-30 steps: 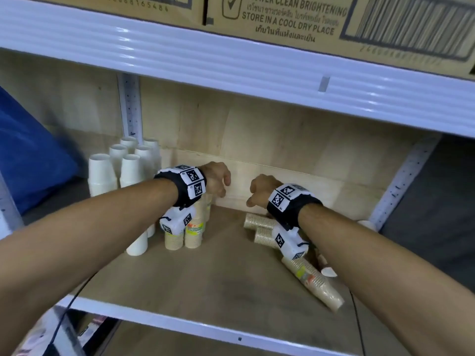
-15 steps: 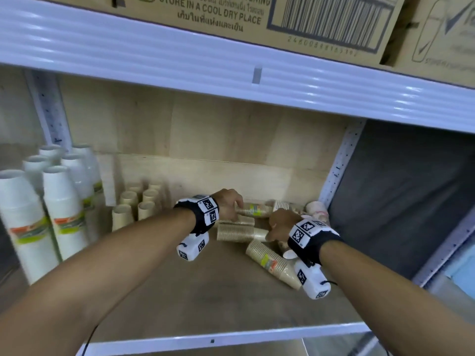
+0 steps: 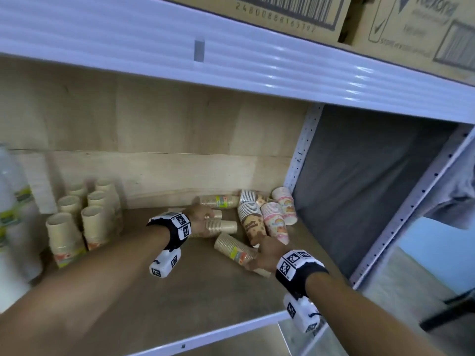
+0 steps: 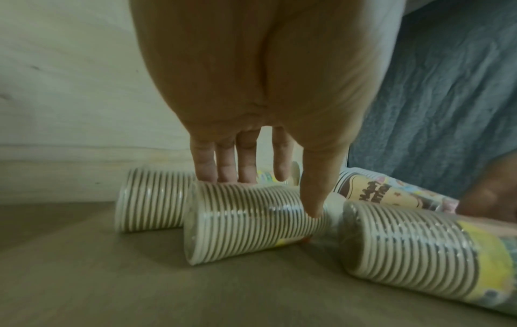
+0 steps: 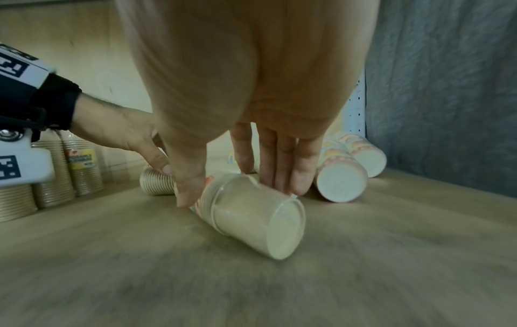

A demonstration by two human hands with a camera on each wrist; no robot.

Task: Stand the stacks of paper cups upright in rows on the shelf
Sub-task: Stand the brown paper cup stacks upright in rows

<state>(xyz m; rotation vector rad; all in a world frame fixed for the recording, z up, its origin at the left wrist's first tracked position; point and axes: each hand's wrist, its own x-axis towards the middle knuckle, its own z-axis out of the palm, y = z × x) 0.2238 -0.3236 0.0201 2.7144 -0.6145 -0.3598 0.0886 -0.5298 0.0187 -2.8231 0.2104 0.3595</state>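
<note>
Several wrapped tan cup stacks lie on their sides on the wooden shelf (image 3: pixel 159 299). My left hand (image 3: pixel 205 218) (image 4: pixel 275 194) grips one lying tan stack (image 3: pixel 227 226) (image 4: pixel 238 225), fingers behind it and thumb in front. My right hand (image 3: pixel 257 255) (image 5: pixel 238 192) grips another lying tan stack (image 3: pixel 231 246) (image 5: pixel 257 221) near its closed end, thumb on one side and fingers on the other. A third tan stack (image 3: pixel 218 201) lies by the back wall. Upright tan stacks (image 3: pixel 66 235) stand in rows at the left.
Patterned pink and brown cup stacks (image 3: pixel 275 219) lie against the right upright post (image 3: pixel 300 160). Tall white cup stacks (image 3: pixel 10 227) stand at the far left. A white shelf beam (image 3: pixel 231 62) with cardboard boxes hangs low overhead. The shelf's front edge (image 3: pixel 205 337) is near my wrists.
The view has swung right along the shelf. Both hands left the upright stacks, moved to the pile of lying stacks, and each took hold of one.
</note>
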